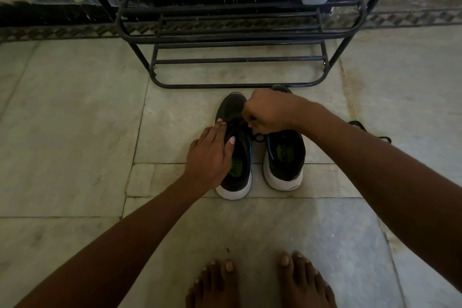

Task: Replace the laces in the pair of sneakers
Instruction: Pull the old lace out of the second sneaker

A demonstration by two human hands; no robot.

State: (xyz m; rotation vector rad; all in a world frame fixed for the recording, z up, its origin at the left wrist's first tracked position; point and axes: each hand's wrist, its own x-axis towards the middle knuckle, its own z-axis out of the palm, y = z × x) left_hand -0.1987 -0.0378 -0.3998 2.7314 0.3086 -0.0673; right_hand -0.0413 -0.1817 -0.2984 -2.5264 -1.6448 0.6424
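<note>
Pinning the left sneaker [235, 147] to the floor [75, 132], left hand [210, 155] lies flat, fingers straight; right hand [268, 114] pinches the lace [258, 137]: best draw it straight out, eyelet by eyelet

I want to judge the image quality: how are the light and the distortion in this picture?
Head view: dim, with a bright patch at the top right; wide-angle bending curves the rack; the lace under the right hand is lost against the dark left sneaker.

matt stone floor [75, 132], black metal rack [240, 32]
</note>
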